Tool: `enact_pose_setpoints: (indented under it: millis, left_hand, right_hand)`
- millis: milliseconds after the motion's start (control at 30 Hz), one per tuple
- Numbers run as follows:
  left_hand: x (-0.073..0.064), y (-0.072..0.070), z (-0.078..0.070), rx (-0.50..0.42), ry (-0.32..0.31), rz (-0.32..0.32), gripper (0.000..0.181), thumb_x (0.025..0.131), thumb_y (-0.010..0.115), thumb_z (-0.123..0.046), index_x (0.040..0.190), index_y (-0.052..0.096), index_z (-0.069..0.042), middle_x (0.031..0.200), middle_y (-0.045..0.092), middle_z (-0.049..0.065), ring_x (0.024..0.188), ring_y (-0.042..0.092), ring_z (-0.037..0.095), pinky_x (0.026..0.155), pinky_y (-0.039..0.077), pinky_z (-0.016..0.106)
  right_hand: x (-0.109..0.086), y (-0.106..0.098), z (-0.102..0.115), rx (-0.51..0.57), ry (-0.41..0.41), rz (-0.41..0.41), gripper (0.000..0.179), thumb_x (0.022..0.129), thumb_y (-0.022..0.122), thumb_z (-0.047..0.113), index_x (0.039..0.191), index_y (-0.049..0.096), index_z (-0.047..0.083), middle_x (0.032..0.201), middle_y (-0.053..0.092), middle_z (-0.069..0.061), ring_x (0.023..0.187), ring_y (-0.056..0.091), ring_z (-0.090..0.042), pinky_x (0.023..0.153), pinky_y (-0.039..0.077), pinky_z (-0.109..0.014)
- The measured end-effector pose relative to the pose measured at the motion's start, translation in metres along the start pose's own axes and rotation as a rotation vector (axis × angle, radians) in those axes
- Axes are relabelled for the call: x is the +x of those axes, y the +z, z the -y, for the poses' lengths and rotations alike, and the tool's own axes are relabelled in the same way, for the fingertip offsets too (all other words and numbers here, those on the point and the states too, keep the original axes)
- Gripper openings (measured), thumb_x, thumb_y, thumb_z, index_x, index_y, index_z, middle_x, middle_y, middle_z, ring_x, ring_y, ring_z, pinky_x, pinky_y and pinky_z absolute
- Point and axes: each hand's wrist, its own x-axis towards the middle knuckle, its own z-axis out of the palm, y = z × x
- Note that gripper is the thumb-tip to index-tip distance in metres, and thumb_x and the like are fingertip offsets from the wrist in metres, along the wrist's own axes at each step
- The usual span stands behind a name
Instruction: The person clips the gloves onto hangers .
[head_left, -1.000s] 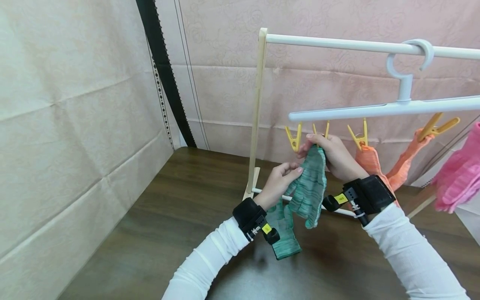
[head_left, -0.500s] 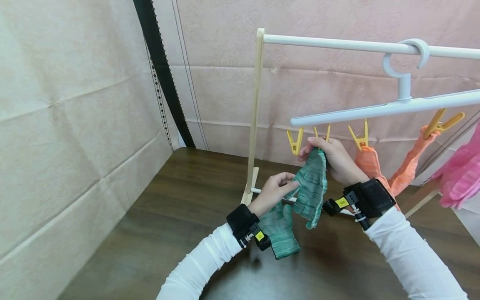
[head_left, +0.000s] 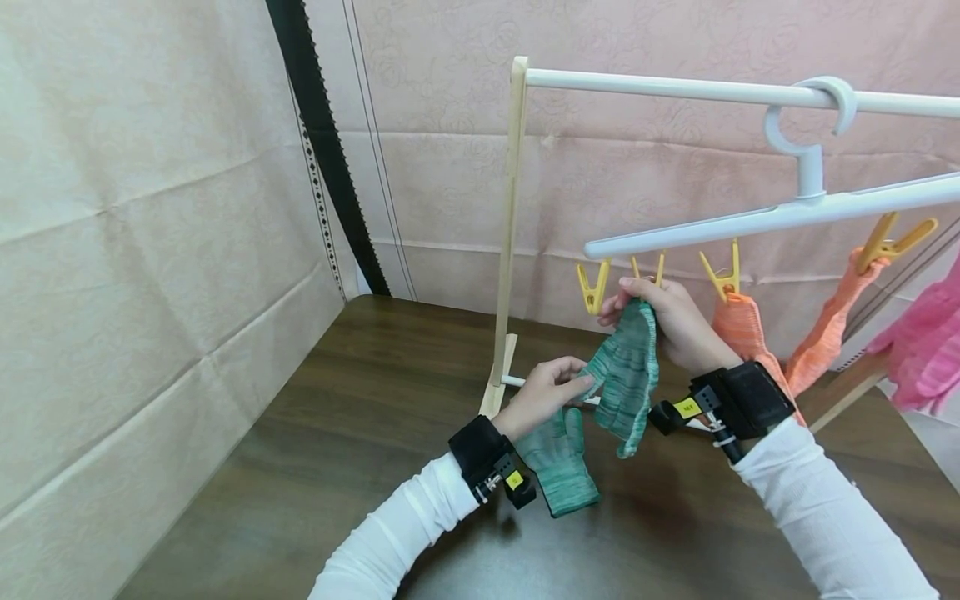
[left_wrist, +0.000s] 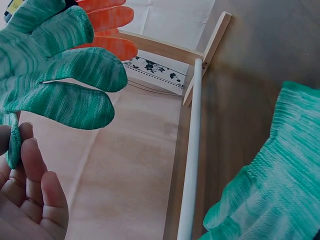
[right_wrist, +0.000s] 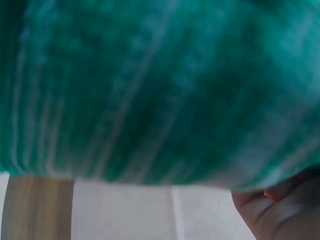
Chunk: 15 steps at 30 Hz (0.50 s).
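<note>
A green knitted glove [head_left: 632,379] hangs by its cuff below the left part of a pale blue hanger [head_left: 757,223]. My right hand [head_left: 678,325] grips its upper edge, just under a yellow clothespin [head_left: 660,271] partly hidden behind the fingers. In the left wrist view, my left hand [left_wrist: 32,195] pinches the glove's thumb [left_wrist: 14,145] between thumb and fingers. Another yellow clothespin [head_left: 592,289] hangs just left of my right hand, holding nothing. On the table below lies a second green glove [head_left: 566,475]. Green fabric [right_wrist: 150,90] fills most of the right wrist view, blurred.
The hanger hooks over the white bar [head_left: 660,85] of a rack with a wooden post [head_left: 510,225]. An orange glove [head_left: 738,329] hangs from yellow clothespins to the right, with a pink glove [head_left: 926,350] beyond it. A brown table [head_left: 360,450] lies beneath, beside fabric-covered walls.
My left hand has moved left and down, drawing the glove's thumb out sideways. The hanger's left end has dipped slightly. My right hand keeps its hold and has shifted a little down.
</note>
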Motion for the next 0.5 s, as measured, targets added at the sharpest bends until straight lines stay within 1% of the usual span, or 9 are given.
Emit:
enact_pose_setpoints:
  millis: [100,167,200,267,333,400,433,500]
  left_hand:
    - [-0.001,0.000,0.002,0.018,0.000,-0.007,0.028,0.092,0.047,-0.014,0.113,0.053,0.002,0.102,0.059,0.021,0.078,0.057,0.009,0.078,0.049,0.032]
    - [-0.002,0.000,0.004,0.030,-0.003,-0.014,0.028,0.091,0.047,-0.014,0.113,0.053,0.002,0.101,0.060,0.020,0.076,0.056,0.007,0.076,0.049,0.029]
    - [-0.002,0.000,0.004,0.034,-0.003,-0.017,0.027,0.091,0.048,-0.014,0.112,0.053,0.003,0.100,0.060,0.021,0.075,0.055,0.006,0.076,0.049,0.030]
    - [-0.003,0.000,0.006,0.046,-0.007,-0.023,0.026,0.090,0.048,-0.014,0.111,0.055,0.002,0.097,0.061,0.021,0.073,0.055,0.005,0.074,0.049,0.028]
    - [-0.003,0.000,0.008,0.052,-0.014,-0.018,0.026,0.090,0.049,-0.013,0.109,0.055,0.002,0.097,0.061,0.022,0.074,0.055,0.004,0.073,0.048,0.025]
    - [0.000,0.000,0.020,0.072,-0.018,-0.013,0.024,0.090,0.050,-0.014,0.108,0.056,0.001,0.096,0.062,0.023,0.075,0.056,0.007,0.073,0.048,0.026]
    - [0.002,0.000,0.025,0.088,-0.018,-0.009,0.024,0.090,0.050,-0.015,0.107,0.057,0.000,0.095,0.062,0.022,0.075,0.057,0.007,0.071,0.048,0.025]
    - [0.007,0.000,0.039,0.152,-0.013,-0.001,0.022,0.089,0.052,-0.017,0.105,0.058,-0.002,0.093,0.063,0.018,0.076,0.056,0.008,0.069,0.047,0.022]
  right_hand:
    - [0.000,-0.001,-0.001,-0.008,-0.008,-0.003,0.032,0.094,0.040,0.015,0.073,0.062,0.006,0.078,0.068,-0.003,0.077,0.065,-0.016,0.071,0.051,-0.026]
    - [0.000,-0.001,-0.002,-0.020,-0.017,-0.006,0.031,0.094,0.041,0.015,0.073,0.061,0.006,0.078,0.068,-0.003,0.077,0.065,-0.016,0.071,0.051,-0.026]
    - [0.000,-0.001,-0.002,-0.022,-0.020,-0.008,0.031,0.094,0.041,0.015,0.073,0.061,0.006,0.078,0.068,-0.003,0.077,0.065,-0.016,0.071,0.051,-0.026]
    - [0.000,-0.002,-0.003,-0.031,-0.026,-0.009,0.030,0.094,0.041,0.016,0.073,0.061,0.006,0.078,0.068,-0.003,0.077,0.065,-0.016,0.071,0.051,-0.026]
    - [-0.001,-0.003,-0.003,-0.035,-0.025,-0.009,0.030,0.094,0.042,0.016,0.074,0.061,0.006,0.079,0.068,-0.003,0.077,0.065,-0.016,0.071,0.051,-0.026]
    - [-0.002,-0.003,-0.003,-0.034,-0.023,-0.006,0.029,0.094,0.042,0.017,0.074,0.060,0.006,0.079,0.069,-0.003,0.078,0.065,-0.016,0.072,0.051,-0.027]
    - [-0.002,-0.003,-0.003,-0.037,-0.022,-0.005,0.029,0.094,0.042,0.017,0.074,0.060,0.006,0.080,0.069,-0.003,0.078,0.065,-0.016,0.072,0.051,-0.027]
    - [-0.003,-0.004,-0.003,-0.044,-0.018,-0.004,0.029,0.094,0.042,0.017,0.075,0.060,0.006,0.080,0.069,-0.003,0.078,0.065,-0.016,0.073,0.051,-0.027]
